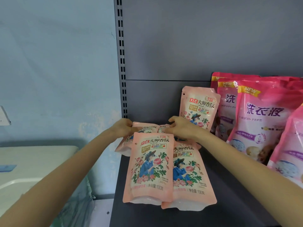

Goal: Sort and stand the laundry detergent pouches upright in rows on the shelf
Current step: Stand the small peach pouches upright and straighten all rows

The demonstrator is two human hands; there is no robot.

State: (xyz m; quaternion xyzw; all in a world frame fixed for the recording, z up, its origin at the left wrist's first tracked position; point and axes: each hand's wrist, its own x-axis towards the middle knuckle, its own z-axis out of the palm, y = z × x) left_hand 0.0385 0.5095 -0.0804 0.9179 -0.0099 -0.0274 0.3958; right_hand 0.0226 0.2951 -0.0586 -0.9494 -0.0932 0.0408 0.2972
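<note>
Several pale pink floral pouches lie flat in a loose pile on the dark shelf point(229, 202). The nearest pouch point(150, 167) overlaps another point(190, 177) to its right. One more floral pouch point(199, 107) stands upright against the back panel. At the rear of the pile, my left hand point(123, 128) grips the left edge of a flat pouch point(144, 126). My right hand point(182, 126) rests curled on the neighbouring pouches, whose tops it partly hides.
Large bright pink detergent bags point(262, 115) stand in rows along the right of the shelf. A slotted upright point(122, 63) marks the shelf's left end. Beyond it are a blue wall and a white appliance point(32, 164) lower left.
</note>
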